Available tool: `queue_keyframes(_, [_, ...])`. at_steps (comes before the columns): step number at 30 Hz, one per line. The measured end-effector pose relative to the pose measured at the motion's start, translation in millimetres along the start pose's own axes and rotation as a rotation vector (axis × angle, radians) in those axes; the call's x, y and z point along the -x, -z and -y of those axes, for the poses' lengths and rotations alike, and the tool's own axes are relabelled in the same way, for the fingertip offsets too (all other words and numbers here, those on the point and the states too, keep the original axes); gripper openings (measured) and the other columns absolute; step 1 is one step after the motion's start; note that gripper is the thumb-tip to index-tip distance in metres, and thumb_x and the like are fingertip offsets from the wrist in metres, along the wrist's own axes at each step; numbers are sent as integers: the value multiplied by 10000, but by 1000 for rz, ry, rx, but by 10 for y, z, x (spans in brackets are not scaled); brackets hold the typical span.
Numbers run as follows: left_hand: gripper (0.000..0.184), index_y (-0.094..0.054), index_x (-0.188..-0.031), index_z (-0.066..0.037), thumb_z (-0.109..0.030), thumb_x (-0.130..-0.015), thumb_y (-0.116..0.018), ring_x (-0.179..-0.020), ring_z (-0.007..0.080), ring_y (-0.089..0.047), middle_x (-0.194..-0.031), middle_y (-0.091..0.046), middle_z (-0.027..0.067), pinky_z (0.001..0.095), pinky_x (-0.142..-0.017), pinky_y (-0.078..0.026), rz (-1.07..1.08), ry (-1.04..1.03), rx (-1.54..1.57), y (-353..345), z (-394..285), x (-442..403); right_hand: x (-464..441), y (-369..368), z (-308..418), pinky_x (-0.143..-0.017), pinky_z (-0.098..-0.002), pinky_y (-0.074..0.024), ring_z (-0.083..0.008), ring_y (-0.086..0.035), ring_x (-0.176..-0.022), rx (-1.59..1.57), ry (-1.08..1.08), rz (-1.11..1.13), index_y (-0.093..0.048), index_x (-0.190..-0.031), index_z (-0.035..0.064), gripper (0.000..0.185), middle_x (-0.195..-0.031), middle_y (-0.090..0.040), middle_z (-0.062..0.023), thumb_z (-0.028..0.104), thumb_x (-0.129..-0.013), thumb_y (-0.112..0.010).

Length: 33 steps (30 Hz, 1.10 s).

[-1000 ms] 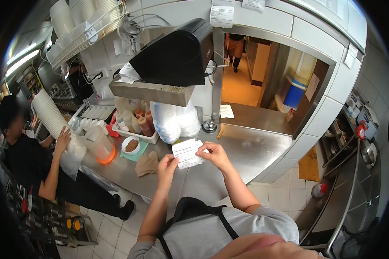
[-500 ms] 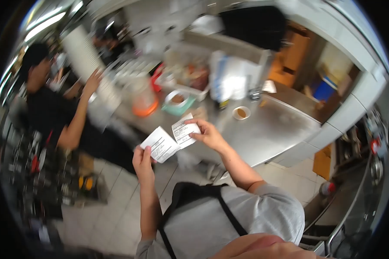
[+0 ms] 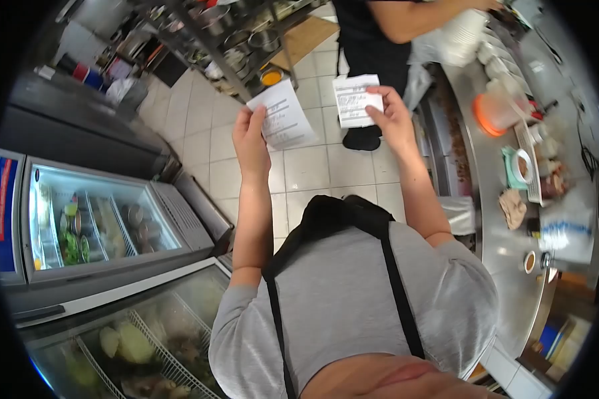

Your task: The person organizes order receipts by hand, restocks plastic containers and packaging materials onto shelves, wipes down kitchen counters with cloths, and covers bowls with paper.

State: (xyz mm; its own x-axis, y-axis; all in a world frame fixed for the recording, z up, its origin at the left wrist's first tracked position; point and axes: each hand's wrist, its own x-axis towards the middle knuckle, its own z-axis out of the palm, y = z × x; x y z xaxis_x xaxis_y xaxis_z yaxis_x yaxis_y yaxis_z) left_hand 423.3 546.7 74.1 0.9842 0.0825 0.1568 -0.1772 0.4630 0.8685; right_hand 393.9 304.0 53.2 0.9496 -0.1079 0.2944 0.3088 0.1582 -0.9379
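Note:
My left hand [image 3: 251,136] pinches the left edge of a printed paper slip [image 3: 289,120], thumb on its face. A smaller printed order slip [image 3: 354,103] is gripped between the thumb and fingers of my right hand [image 3: 394,120]. Both papers are held up in front of me over the tiled floor, apart from each other. Lines of print and dark bars show on them, but the words are too small to read.
On the right runs a steel counter [image 3: 499,233] with an orange-based clear container [image 3: 492,116], a small bowl [image 3: 529,262] and a cloth [image 3: 512,207]. A co-worker [image 3: 379,46] stands ahead. Left are a glass-door fridge [image 3: 103,219] and a glass-topped chiller [image 3: 133,339]. A pot shelf [image 3: 229,40] stands beyond.
My view has turned left, away from the counter, toward the fridges and aisle. The two slips, close together before, are now held farther apart.

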Motion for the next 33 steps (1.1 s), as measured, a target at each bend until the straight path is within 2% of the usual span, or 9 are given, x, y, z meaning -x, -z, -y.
queue_keyframes(2, [146, -576, -929, -9, -143, -882, -541, -709, 49, -513, -822, -590, 3, 193, -640, -405, -35, -14, -50, 272, 67, -378, -409, -179, -190, -798, -226, -443, -103, -558, -918, -46, 9, 24, -469, -1107, -4, 284, -1003, -580, -72, -91, -838, -486])
queue_keyframes(7, [146, -575, -949, -1, -122, -869, -566, -696, 43, -514, -796, -583, -5, 184, -625, -402, -108, -85, -99, 592, 176, -1268, -1381, -398, -740, -788, -189, -390, -83, -522, -882, 133, -5, 117, -619, -1021, -12, 201, -900, -561, -8, -14, -838, -535])
queue_keyframes(9, [147, -579, -943, 4, -123, -870, -565, -694, 40, -509, -779, -578, -5, 184, -614, -398, -96, -122, -171, 714, 207, -1708, -1778, -491, -938, -625, -176, -344, -57, -448, -696, 337, 34, 155, -633, -995, -1, 191, -811, -532, 7, -4, -830, -537])
queue_keyframes(13, [144, -575, -917, 10, -126, -870, -563, -683, 28, -484, -765, -567, -13, 182, -610, -393, -202, -127, -289, 937, 228, -2567, -2515, -704, -1282, -693, -186, -369, -78, -491, -754, 278, -6, 249, -624, -1013, -10, 205, -845, -515, -7, 13, -825, -544])
queue_keyframes(15, [143, -575, -917, 6, -128, -871, -560, -683, 27, -476, -760, -561, -18, 177, -611, -387, -207, -185, -334, 1001, 212, -2977, -2945, -787, -1482, -614, -191, -424, -70, -511, -744, 202, -132, 276, -612, -1046, 10, 231, -866, -509, -2, 16, -825, -543])
queue_keyframes(18, [149, -580, -923, 3, -135, -872, -560, -696, 35, -493, -782, -579, -7, 182, -625, -400, -189, -170, -339, 1041, 248, -3445, -3598, -912, -1658, -569, -193, -429, -54, -480, -679, 225, -61, 252, -607, -1058, 16, 239, -839, -493, 8, 12, -828, -546])
queue_keyframes(26, [181, -574, -929, 27, -139, -877, -522, -763, 60, -511, -832, -593, 7, 214, -704, -407, 97, -68, -389, 1074, 737, -5145, -5074, -821, -1716, -583, -199, -431, -65, -462, -687, 448, 144, -202, -597, -1098, 40, 257, -842, -465, 1, 49, -848, -539])
queue_keyframes(32, [163, -572, -900, 13, -143, -862, -539, -653, 52, -484, -705, -545, -13, 215, -596, -394, 493, 74, -377, 338, 1658, -6196, -5372, -203, -1739, -610, -188, -429, -62, -486, -719, 572, 148, -518, -595, -1116, 70, 268, -865, -464, 24, 73, -857, -524])
queue_keyframes(33, [166, -572, -962, 10, -120, -878, -511, -741, 63, -521, -817, -590, 8, 210, -677, -411, 553, 135, -373, 210, 1820, -6351, -5370, -156, -1714, -610, -188, -429, -62, -486, -719, 579, 152, -555, -595, -1116, 70, 268, -865, -464, 24, 73, -857, -524])
